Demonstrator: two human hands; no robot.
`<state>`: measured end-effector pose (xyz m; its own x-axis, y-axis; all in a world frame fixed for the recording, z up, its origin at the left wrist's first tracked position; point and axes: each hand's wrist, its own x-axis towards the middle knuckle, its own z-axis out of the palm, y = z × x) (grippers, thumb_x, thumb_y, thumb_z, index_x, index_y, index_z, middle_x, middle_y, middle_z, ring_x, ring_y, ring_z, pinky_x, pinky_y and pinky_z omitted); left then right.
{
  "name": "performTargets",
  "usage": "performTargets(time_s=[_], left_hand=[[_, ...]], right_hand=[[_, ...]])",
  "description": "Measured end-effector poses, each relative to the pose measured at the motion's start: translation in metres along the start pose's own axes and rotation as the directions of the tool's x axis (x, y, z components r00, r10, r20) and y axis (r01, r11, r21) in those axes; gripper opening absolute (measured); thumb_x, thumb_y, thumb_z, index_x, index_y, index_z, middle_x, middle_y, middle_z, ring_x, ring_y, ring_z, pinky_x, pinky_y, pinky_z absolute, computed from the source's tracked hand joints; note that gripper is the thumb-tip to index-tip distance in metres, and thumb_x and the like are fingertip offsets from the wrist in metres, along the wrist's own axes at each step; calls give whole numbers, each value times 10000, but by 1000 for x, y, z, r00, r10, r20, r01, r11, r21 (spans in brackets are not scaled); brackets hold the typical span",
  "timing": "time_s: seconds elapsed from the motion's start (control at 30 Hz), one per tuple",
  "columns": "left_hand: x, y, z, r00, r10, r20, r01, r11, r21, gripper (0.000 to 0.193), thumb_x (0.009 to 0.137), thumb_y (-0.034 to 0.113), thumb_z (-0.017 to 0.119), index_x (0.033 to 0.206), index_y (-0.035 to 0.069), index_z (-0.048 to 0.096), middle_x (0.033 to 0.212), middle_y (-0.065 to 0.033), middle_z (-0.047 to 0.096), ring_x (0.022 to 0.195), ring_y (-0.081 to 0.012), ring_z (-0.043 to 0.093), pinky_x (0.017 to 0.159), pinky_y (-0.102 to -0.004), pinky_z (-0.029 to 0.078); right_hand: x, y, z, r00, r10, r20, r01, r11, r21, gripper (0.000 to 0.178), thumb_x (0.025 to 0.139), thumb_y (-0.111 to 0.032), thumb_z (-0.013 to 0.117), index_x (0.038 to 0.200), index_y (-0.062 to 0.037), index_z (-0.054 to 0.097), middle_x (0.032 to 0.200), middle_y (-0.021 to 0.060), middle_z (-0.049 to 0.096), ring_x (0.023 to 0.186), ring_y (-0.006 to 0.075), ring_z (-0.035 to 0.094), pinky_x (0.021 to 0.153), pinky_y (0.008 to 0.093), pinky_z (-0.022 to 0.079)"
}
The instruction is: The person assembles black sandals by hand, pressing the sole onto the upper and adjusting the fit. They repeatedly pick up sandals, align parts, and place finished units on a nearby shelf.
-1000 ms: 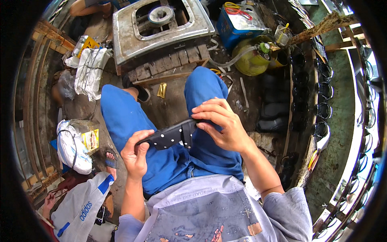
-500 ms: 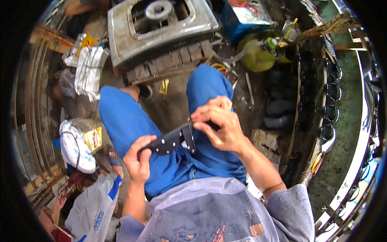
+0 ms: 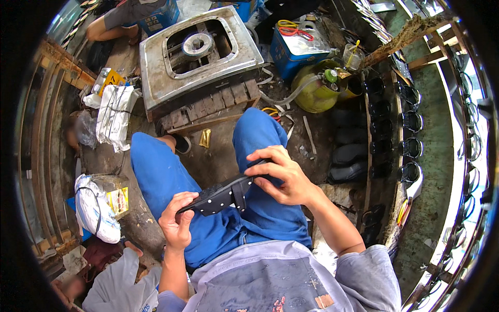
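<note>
A black sandal [image 3: 221, 195] with a row of white dots along its side and a strap hanging down lies across my lap, held between both hands. One end is pinched between the thumb and fingers of my left hand [image 3: 178, 218]. My right hand [image 3: 280, 177] grips the other end, fingers over the top and thumb below, and partly hides it. Under the sandal are my legs in blue trousers [image 3: 166, 166].
Ahead stands a metal-topped stove [image 3: 156, 78] on bricks, with a green gas cylinder [image 3: 312, 91] and blue box [image 3: 291, 57] to its right. Black shoes [image 3: 349, 154] line racks at the right. Tied white bundles [image 3: 117, 109] lie left. Another person's grey garment [image 3: 117, 283] shows lower left.
The view has shifted, so the stove and floor sit lower in it. The sandal has turned slightly, its sole edge now showing more. Both hands keep hold of it.
</note>
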<state>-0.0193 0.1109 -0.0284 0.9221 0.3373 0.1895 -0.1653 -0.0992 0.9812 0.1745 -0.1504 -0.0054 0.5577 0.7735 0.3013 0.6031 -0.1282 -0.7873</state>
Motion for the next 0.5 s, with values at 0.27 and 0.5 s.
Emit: performTargets(time_s=[0.27,0.5], left_hand=[[0,-4,-2,1000,-22,-3,22,1000,-12,241,992,158,715,1140,-28,674,1139,-213,732,1113,-317,680,1004,-417,521],[-3,-8,-1,999,-49,-1,49,999,6,243,996,166,714,1137,-28,674,1150,-213,729,1123,-324,677,1012,-421,515]], right_hand=[[6,6,-1,998,-2,59,-5,992,123,286,863,-27,751,1142,-79,721,1209,45,707,1133,285,611,1028,429,425],[12,13,7,1000,1,22,-3,996,90,259,861,-14,732,1107,-91,717,1179,27,711,1113,261,617,999,400,403]])
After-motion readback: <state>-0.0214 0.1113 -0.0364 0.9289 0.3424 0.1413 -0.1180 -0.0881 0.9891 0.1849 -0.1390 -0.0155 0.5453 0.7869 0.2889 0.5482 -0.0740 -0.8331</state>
